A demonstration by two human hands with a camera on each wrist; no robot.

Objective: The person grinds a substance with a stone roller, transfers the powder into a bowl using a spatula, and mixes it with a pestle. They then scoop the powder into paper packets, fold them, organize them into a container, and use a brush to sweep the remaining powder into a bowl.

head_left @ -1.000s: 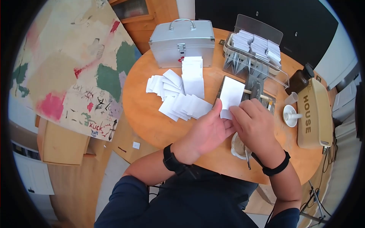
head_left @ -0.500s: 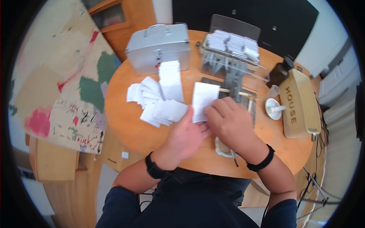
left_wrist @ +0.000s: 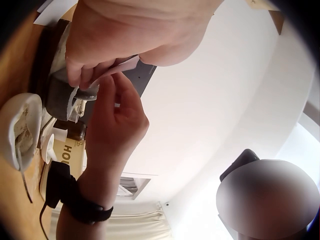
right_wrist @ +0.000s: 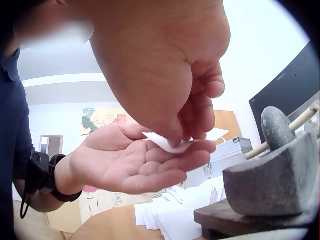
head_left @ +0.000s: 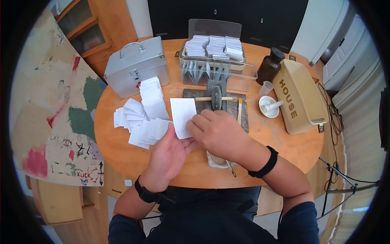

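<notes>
A white folded paper (head_left: 183, 115) stands over the table between both hands. The left hand (head_left: 167, 156) is palm up, fingers under its lower end and thumb beside the left edge; in the right wrist view, this hand (right_wrist: 132, 162) carries the paper (right_wrist: 172, 146) on nearly straight fingers. From above, the right hand (head_left: 219, 134) pinches the lower right part with thumb and curled fingers. The left wrist view shows the right hand's (left_wrist: 117, 117) fingertips at the paper (left_wrist: 121, 68), below the left hand (left_wrist: 137, 30). Loose white packets (head_left: 150, 132) lie left of the hands.
A silver case (head_left: 140, 67) and a clear bin of white packets (head_left: 217, 46) stand behind. Nearer are a grey grinding tool (head_left: 216, 95), brush (head_left: 239, 110) and white bowl (head_left: 219, 162). At right are a small dish (head_left: 269, 106), brown bottle (head_left: 270, 67) and HOUSE box (head_left: 292, 103).
The head view has turned, so the table's things stand further left and less tilted. Both hands stay at the paper, the right still pinching its lower part.
</notes>
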